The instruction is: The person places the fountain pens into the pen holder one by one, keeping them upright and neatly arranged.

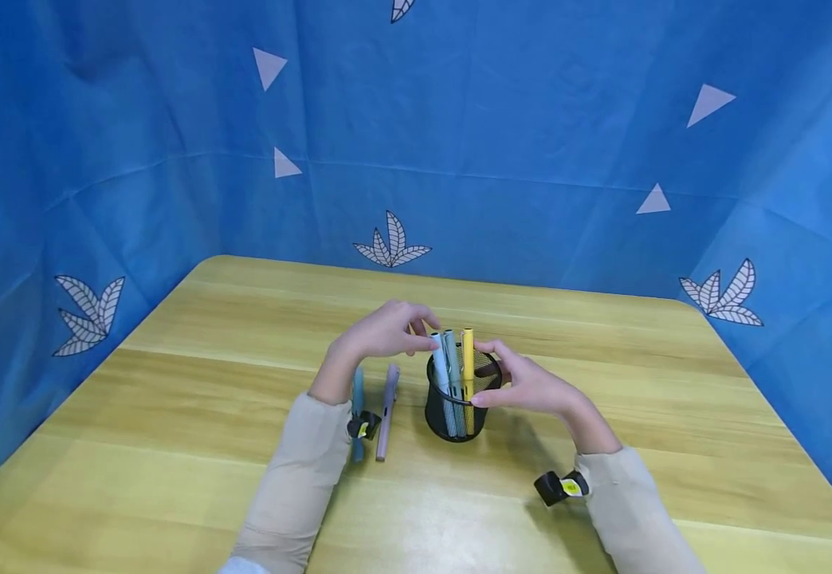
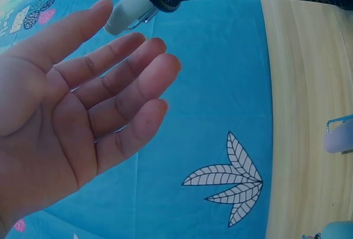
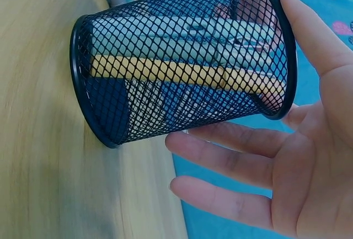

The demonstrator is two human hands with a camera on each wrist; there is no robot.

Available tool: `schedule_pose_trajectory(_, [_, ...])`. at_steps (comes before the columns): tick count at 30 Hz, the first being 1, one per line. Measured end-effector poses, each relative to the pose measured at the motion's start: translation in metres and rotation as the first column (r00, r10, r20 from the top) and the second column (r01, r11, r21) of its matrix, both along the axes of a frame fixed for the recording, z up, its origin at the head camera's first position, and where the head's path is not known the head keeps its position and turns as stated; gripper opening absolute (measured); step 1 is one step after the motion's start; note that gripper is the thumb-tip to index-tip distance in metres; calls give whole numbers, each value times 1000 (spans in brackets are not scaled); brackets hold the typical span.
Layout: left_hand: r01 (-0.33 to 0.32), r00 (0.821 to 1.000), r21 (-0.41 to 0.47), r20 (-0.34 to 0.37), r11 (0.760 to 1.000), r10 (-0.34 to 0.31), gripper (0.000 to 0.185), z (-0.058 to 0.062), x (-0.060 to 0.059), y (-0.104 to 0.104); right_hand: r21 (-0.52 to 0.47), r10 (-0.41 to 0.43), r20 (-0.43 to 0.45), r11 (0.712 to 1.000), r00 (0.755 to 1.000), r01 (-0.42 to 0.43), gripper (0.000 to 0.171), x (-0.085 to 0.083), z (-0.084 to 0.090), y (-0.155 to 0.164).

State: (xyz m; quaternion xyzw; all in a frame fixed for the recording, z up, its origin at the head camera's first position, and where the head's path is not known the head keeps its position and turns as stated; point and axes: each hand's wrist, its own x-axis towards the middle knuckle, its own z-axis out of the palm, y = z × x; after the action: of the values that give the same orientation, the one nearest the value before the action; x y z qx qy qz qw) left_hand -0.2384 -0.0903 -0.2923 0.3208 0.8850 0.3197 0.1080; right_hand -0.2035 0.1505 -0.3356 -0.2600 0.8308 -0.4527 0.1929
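Note:
A black mesh pen holder stands upright on the table, with a light blue pen, a grey-green pen and a yellow pen in it. My left hand is beside the pen tops, its thumb tip right at the light blue pen's end. In the left wrist view its fingers are loosely bent and apart, with nothing between them. From the right, my right hand holds the pen holder by the rim, thumb at the near side and fingers round the far side.
Left of the holder, a lavender pen lies on the wooden table. A teal pen lies beside it, partly hidden by the left wrist camera. Blue patterned cloth hangs behind the table and along its sides.

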Motion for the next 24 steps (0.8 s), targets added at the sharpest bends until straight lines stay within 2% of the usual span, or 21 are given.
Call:
schedule_pose_trajectory(16, [4, 999, 17, 33, 1000, -4, 36, -1, -5, -14, -14, 6, 6, 1000, 1000, -5, 75, 1, -1, -1])
schedule_pose_trajectory(24, [-28, 998, 25, 65, 999, 26, 38, 0, -5, -26, 16, 1, -11, 1000, 1000, -1, 77, 0, -1, -1])
